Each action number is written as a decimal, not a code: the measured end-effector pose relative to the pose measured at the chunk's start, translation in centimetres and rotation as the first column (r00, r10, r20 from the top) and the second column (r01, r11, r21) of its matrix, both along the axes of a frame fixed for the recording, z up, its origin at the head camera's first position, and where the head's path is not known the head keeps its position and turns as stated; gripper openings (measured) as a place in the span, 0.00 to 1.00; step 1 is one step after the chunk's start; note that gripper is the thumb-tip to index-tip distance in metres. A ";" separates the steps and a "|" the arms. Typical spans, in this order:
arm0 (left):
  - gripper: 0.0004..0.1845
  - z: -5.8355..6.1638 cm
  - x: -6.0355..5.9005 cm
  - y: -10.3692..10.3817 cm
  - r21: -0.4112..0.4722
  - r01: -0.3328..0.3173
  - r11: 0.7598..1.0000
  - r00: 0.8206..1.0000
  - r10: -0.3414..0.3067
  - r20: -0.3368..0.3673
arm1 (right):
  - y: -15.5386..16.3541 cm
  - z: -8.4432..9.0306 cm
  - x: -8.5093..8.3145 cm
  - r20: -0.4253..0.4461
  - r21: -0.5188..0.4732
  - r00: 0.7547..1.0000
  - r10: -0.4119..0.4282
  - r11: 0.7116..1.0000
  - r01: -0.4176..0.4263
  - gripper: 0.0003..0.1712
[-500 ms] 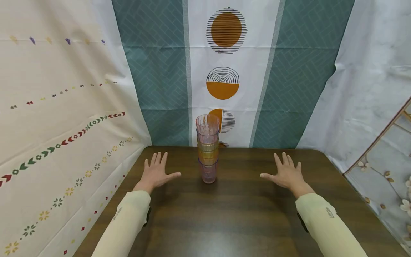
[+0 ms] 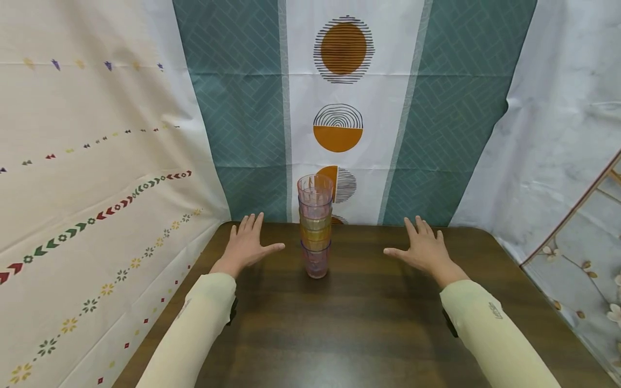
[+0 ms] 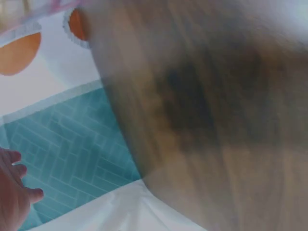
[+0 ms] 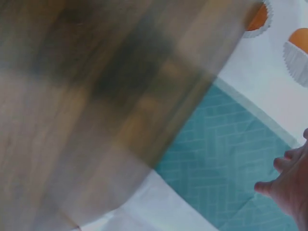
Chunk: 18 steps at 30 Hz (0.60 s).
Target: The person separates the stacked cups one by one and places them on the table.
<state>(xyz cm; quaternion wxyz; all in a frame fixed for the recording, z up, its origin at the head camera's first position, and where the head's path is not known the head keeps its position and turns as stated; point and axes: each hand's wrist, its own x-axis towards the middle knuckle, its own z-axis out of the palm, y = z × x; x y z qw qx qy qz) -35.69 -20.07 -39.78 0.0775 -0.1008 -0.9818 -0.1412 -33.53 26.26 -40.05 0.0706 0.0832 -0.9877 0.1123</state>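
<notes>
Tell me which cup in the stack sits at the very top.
The clear pink cup tops the stack of cups; its open rim is fully exposed, while the purple, yellow-green, orange and bottom pink cups below each have another nested inside.

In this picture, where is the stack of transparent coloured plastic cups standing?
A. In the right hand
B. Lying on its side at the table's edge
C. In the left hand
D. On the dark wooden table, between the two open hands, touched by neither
D: the stack of transparent coloured plastic cups stands upright on the dark wooden table, with the left hand and the right hand spread open on either side, apart from it.
</notes>
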 end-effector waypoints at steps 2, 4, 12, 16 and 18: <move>0.64 0.7 -0.1 0.4 0.014 0.001 1.000 1.000 -0.001 -0.002 | -0.5 0.7 -0.2 -0.007 -0.010 1.000 0.006 1.000 -0.006 0.72; 0.64 1.3 -0.4 0.8 0.032 0.006 0.999 1.000 -0.006 -0.006 | -1.0 1.4 -0.4 -0.014 -0.022 1.000 0.009 1.000 -0.010 0.71; 0.65 3.0 -1.1 2.3 0.156 0.047 0.987 0.999 -0.046 -0.013 | -3.7 3.9 -1.1 -0.042 -0.095 0.999 0.035 0.995 -0.039 0.69; 0.62 3.7 -1.2 3.3 0.250 0.071 0.966 0.997 -0.070 -0.012 | -5.2 5.3 -1.4 -0.062 -0.129 0.996 0.057 0.989 -0.065 0.69; 0.61 4.0 -1.2 3.7 0.292 0.082 0.953 0.996 -0.086 0.000 | -6.0 6.1 -1.5 -0.066 -0.155 0.995 0.070 0.985 -0.079 0.68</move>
